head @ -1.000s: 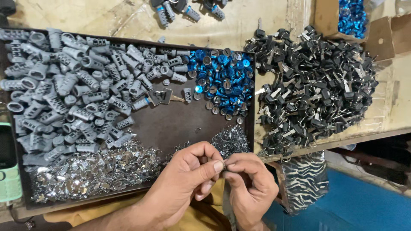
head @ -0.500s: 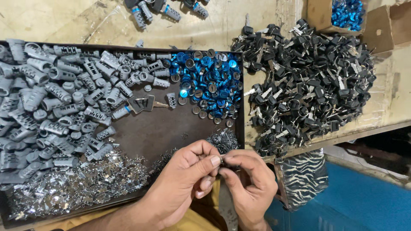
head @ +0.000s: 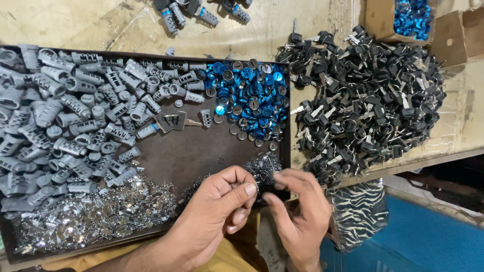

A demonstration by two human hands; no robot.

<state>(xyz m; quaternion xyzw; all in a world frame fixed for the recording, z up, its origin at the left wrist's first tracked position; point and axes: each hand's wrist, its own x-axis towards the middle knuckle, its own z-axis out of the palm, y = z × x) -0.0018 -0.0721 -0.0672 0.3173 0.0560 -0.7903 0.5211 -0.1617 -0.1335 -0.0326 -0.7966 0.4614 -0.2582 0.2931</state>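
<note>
Since the earlier frame the view has shifted, and the dark tray [head: 166, 161] now lies further right. A few assembled cylinders [head: 174, 12] lie on the surface; large heaps remain. The left hand [head: 219, 209] and the right hand [head: 297, 211] meet, fingertips pinching a small metal part [head: 261, 189] over the tray's near edge.

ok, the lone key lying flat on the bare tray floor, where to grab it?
Take the key by its broad dark head, pinched from above across the two side edges. It lies flat with bare tray around the head, while its thin blade points right toward a small grey piece.
</note>
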